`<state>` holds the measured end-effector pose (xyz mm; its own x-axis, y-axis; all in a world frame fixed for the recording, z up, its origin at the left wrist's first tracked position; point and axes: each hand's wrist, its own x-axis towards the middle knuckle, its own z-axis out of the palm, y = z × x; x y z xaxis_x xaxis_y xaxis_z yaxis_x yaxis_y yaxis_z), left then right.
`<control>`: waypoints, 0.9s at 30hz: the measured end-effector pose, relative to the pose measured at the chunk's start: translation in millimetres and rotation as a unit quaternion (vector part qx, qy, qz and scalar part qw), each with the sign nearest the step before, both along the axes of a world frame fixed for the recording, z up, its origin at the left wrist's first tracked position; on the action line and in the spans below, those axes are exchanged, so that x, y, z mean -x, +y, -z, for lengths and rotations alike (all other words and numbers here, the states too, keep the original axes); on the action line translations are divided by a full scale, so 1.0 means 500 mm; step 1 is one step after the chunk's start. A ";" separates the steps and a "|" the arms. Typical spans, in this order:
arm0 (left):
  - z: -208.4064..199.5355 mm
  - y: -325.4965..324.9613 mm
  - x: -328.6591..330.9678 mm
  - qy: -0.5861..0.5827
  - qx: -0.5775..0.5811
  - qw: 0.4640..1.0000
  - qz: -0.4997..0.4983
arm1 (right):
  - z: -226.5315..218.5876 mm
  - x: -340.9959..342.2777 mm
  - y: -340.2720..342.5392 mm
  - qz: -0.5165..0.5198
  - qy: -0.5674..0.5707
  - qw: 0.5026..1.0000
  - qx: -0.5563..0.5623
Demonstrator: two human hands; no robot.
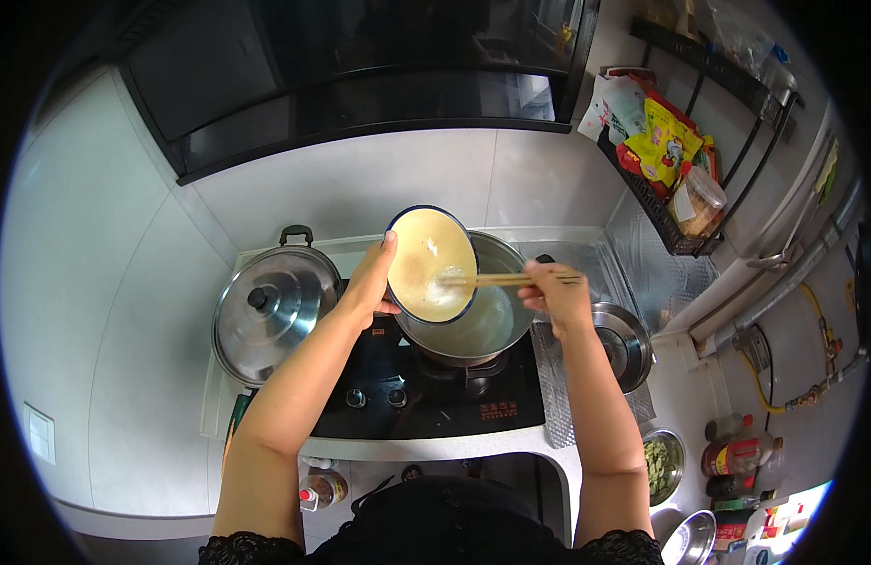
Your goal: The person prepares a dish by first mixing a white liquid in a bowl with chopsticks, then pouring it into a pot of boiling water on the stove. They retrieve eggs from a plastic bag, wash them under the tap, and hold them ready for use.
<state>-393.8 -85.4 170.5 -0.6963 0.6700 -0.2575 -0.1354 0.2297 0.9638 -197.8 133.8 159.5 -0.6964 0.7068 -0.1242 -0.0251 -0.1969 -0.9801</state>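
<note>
My left hand point(369, 282) grips the side of a cream bowl point(421, 250) with a dark blue rim, tilted so its inside faces me. A little white stuff lies low in the bowl. In my right hand point(558, 294) is a pair of chopsticks point(501, 280), closed in my fingers, their blurred tips inside the bowl at the white stuff. Beneath the bowl a steel pot point(520, 334) of cloudy liquid stands on the black stove point(426, 405); the bowl hides the pot's left part.
A large lidded steel pot point(266, 325) stands at the left. Right of the stove are a steel pan point(624, 344) and a bowl of green pieces point(659, 466). Several bottles point(741, 455) stand farther right. A black wall rack point(675, 235) holds packets and a jar.
</note>
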 end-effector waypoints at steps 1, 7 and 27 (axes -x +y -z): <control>-0.003 0.003 0.001 0.032 0.013 0.999 -0.006 | -0.005 0.001 -0.010 -0.036 -0.004 0.999 0.015; 0.005 0.018 0.033 0.281 0.052 0.958 0.015 | -0.001 -0.030 0.057 0.031 -0.019 0.998 -0.049; -0.048 0.002 0.027 0.689 -0.137 0.691 0.172 | 0.128 0.088 -0.008 -0.294 -0.096 0.813 -0.494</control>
